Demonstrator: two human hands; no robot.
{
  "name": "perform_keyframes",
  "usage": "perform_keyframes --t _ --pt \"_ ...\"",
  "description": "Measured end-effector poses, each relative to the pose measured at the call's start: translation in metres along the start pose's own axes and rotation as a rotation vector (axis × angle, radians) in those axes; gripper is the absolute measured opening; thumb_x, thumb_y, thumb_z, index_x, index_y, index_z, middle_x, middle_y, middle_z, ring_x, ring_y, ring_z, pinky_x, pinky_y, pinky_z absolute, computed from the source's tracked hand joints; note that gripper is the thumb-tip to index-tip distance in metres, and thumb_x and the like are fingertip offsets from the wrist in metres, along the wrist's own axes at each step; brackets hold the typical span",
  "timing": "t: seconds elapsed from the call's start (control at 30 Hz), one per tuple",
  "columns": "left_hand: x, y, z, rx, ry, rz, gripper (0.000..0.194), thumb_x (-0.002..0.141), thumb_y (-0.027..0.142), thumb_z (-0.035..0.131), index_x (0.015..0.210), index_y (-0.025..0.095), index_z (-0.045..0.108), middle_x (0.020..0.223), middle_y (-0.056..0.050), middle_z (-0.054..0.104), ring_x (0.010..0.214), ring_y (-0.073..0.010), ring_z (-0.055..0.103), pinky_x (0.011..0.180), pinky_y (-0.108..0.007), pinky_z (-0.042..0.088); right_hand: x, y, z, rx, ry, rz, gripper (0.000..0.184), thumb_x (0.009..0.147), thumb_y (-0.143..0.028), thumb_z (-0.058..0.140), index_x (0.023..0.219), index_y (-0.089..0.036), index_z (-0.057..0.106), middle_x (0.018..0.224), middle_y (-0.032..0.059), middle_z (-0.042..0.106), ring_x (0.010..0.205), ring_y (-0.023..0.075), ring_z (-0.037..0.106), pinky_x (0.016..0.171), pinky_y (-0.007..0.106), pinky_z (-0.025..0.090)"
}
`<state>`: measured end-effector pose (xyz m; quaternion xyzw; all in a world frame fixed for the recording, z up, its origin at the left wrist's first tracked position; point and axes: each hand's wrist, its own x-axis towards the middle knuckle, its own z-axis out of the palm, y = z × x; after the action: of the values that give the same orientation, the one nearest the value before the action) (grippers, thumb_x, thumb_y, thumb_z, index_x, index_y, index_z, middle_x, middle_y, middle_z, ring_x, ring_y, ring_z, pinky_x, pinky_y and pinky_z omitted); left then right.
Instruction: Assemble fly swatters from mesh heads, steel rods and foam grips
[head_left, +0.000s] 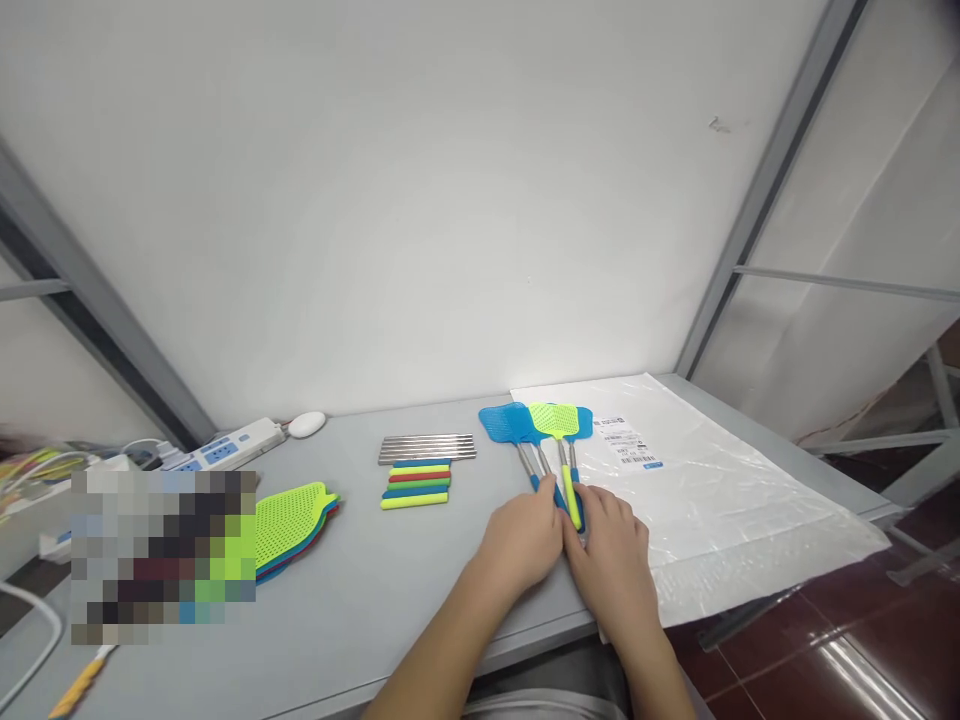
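Assembled fly swatters [510, 422], several of them, lie in a bunch at the table's front right, blue heads overlapping a yellow-green head [556, 420]. Short metal rods join the heads to coloured handles. My left hand [523, 535] is closed at the left side of the handles, fingers pressed against a blue one. My right hand [611, 550] closes on the handles from the right, beside the yellow-green handle [571, 500]. Both hands nearly touch each other, and they hide the lower handle ends.
Metal rods [427, 448] and loose coloured handles [416, 484] lie in rows mid-table. Loose swatter heads [289, 525] are stacked at left, near a blurred patch. Behind stand a power strip [240, 442] and a white oval object [306, 425]. A white plastic bag [720, 490] overhangs the right edge.
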<state>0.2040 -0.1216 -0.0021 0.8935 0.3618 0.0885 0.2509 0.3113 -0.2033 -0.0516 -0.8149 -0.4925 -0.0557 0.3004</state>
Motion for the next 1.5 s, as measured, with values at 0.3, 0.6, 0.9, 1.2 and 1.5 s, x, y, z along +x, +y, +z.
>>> perform_keyframes --t 0.3,0.6,0.9,1.2,1.5 --pt "0.004 -0.033 -0.029 0.050 -0.042 0.214 0.039 0.090 0.035 0.053 0.128 0.029 0.060 0.111 -0.008 0.061 0.094 -0.0261 0.064 0.085 -0.035 0.047 0.001 -0.003 -0.003 -0.019 0.000 -0.001 0.042 0.095 -0.043 0.046 0.129 -0.021 0.055 0.122 0.0122 0.062 0.115 0.0303 0.052 0.093 0.045 0.035" --pt "0.009 -0.031 -0.016 0.069 0.005 0.276 0.027 0.093 0.039 0.054 0.115 0.027 0.064 0.106 -0.006 0.060 0.089 -0.0242 0.063 0.077 -0.032 0.047 0.001 -0.004 -0.006 -0.007 -0.008 0.008 0.040 0.098 -0.042 0.042 0.129 -0.022 0.056 0.122 0.0109 0.061 0.113 0.0285 0.052 0.093 0.045 0.036" --pt "0.008 -0.037 -0.014 0.136 0.023 0.288 0.036 0.087 0.051 0.061 0.114 0.027 0.062 0.109 -0.005 0.055 0.091 -0.0239 0.063 0.079 -0.031 0.048 -0.001 -0.003 -0.004 0.009 0.021 0.021 0.039 0.097 -0.041 0.044 0.129 -0.020 0.053 0.122 0.0122 0.060 0.112 0.0293 0.053 0.092 0.044 0.036" --pt "0.022 -0.034 -0.012 0.247 0.035 0.236 0.066 0.083 0.075 0.046 0.121 0.022 0.057 0.116 -0.012 0.049 0.090 -0.0305 0.065 0.073 -0.040 0.053 0.001 0.000 -0.001 0.088 0.019 0.031 0.036 0.100 -0.039 0.036 0.124 -0.022 0.057 0.121 0.0089 0.062 0.112 0.0273 0.053 0.093 0.043 0.035" --pt "0.030 -0.033 -0.012 0.301 0.041 0.270 0.066 0.086 0.074 0.040 0.121 0.020 0.056 0.122 -0.014 0.052 0.090 -0.0308 0.065 0.073 -0.042 0.053 0.001 0.001 -0.001 0.044 0.008 0.029 0.036 0.100 -0.036 0.036 0.123 -0.022 0.059 0.122 0.0100 0.062 0.111 0.0278 0.053 0.091 0.043 0.036"
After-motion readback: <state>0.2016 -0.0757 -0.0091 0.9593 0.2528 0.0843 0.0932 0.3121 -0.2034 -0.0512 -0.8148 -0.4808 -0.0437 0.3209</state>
